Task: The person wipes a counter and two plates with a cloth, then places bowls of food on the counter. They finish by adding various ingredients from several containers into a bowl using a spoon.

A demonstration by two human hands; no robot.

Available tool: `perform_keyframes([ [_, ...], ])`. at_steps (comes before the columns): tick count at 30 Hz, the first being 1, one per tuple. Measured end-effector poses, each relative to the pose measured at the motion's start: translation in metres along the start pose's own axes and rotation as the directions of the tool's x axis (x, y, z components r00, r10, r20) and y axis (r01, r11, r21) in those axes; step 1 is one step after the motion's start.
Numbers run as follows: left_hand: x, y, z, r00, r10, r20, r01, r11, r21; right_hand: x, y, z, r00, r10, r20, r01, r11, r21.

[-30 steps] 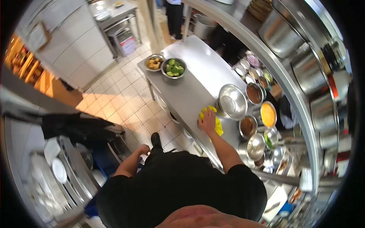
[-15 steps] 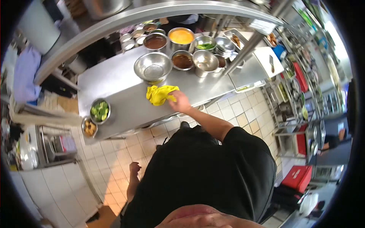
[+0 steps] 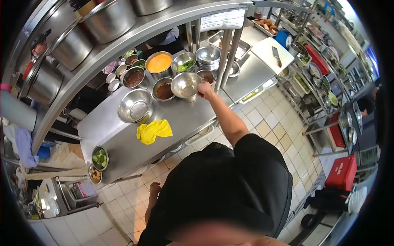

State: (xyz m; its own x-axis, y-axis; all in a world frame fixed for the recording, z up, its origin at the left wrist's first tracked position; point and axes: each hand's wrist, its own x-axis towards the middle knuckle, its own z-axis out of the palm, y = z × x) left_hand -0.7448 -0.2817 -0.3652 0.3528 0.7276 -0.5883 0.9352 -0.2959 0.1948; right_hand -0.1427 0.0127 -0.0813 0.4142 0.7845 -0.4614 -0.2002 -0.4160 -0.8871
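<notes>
My right hand point(image 3: 205, 90) is closed on the rim of a steel mixing bowl point(image 3: 184, 84) at the counter's front. Just left of that bowl is a container of dark brown sauce point(image 3: 164, 89). A yellow cloth point(image 3: 154, 131) lies crumpled on the steel counter point(image 3: 123, 141), with nothing holding it. Behind the cloth sits a large perforated steel bowl point(image 3: 135, 106). My left hand point(image 3: 155, 188) hangs low beside my body, away from the counter, its fingers curled and nothing visible in them.
Pots of orange liquid point(image 3: 159, 63) and red-brown sauce point(image 3: 134, 77) line the back. A knife point(image 3: 276, 56) rests on a white cutting board point(image 3: 271, 54). Bowls of green vegetables point(image 3: 99, 157) and brown pieces point(image 3: 95, 174) stand at left. Steel posts point(image 3: 228, 57) carry the overhead shelf.
My right hand has let go of the yellow cloth, moved up and to the right, and taken hold of the steel mixing bowl's rim. The camera view has shifted.
</notes>
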Motion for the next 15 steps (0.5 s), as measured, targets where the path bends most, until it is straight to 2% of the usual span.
perform_keyframes([
  [1, 0.007, 0.015, -0.018, 0.998, 0.066, 0.006, -0.066, 0.998, 0.012, -0.003, -0.006, -0.007, 0.995, -0.017, 0.102, 0.006, 0.995, 0.101],
  [3, 0.014, 0.054, -0.071, 0.980, 0.196, 0.018, -0.196, 0.980, 0.034, -0.008, -0.018, -0.025, 0.971, -0.103, 0.216, 0.085, 0.992, 0.089],
  [4, 0.025, 0.069, -0.091, 0.977, 0.195, 0.083, -0.155, 0.923, -0.352, -0.010, -0.022, -0.035, 0.953, -0.146, 0.267, 0.126, 0.988, 0.090],
  [5, 0.036, 0.085, -0.111, 0.970, 0.194, 0.148, -0.043, 0.734, -0.678, -0.009, -0.024, -0.048, 0.912, -0.159, 0.378, 0.132, 0.986, 0.097],
  [6, 0.036, 0.131, -0.159, 0.961, 0.104, 0.258, 0.160, 0.552, -0.819, -0.010, -0.024, -0.063, 0.858, -0.175, 0.483, 0.142, 0.984, 0.104],
  [7, 0.029, 0.189, -0.220, 0.923, 0.043, 0.382, 0.351, 0.316, -0.882, -0.012, -0.022, -0.077, 0.792, -0.187, 0.582, 0.148, 0.982, 0.113],
  [9, 0.050, 0.238, -0.281, 0.942, 0.244, 0.229, 0.150, 0.305, -0.941, -0.022, -0.014, -0.102, 0.776, -0.102, 0.622, 0.135, 0.991, -0.006],
  [10, 0.059, 0.260, -0.312, 0.961, 0.275, 0.037, -0.064, 0.350, -0.934, -0.023, -0.003, -0.116, 0.787, -0.072, 0.613, 0.125, 0.991, -0.045],
  [11, 0.066, 0.282, -0.344, 0.938, 0.309, -0.156, -0.273, 0.387, -0.881, -0.022, 0.012, -0.126, 0.794, -0.042, 0.607, 0.117, 0.990, -0.085],
  [12, 0.074, 0.305, -0.380, 0.837, 0.297, -0.460, -0.547, 0.419, -0.725, -0.013, 0.037, -0.135, 0.816, -0.011, 0.578, 0.088, 0.991, -0.105],
  [13, 0.075, 0.333, -0.418, 0.847, 0.087, -0.525, -0.508, 0.425, -0.749, -0.006, 0.058, -0.141, 0.837, 0.019, 0.548, 0.059, 0.990, -0.126],
  [14, 0.075, 0.356, -0.456, 0.731, 0.021, -0.683, -0.613, 0.459, -0.643, -0.008, 0.063, -0.146, 0.851, 0.019, 0.525, 0.047, 0.993, -0.112],
  [15, 0.059, 0.384, -0.503, 0.652, 0.028, -0.757, -0.638, 0.560, -0.528, -0.010, 0.071, -0.149, 0.865, 0.022, 0.501, 0.031, 0.995, -0.097],
])
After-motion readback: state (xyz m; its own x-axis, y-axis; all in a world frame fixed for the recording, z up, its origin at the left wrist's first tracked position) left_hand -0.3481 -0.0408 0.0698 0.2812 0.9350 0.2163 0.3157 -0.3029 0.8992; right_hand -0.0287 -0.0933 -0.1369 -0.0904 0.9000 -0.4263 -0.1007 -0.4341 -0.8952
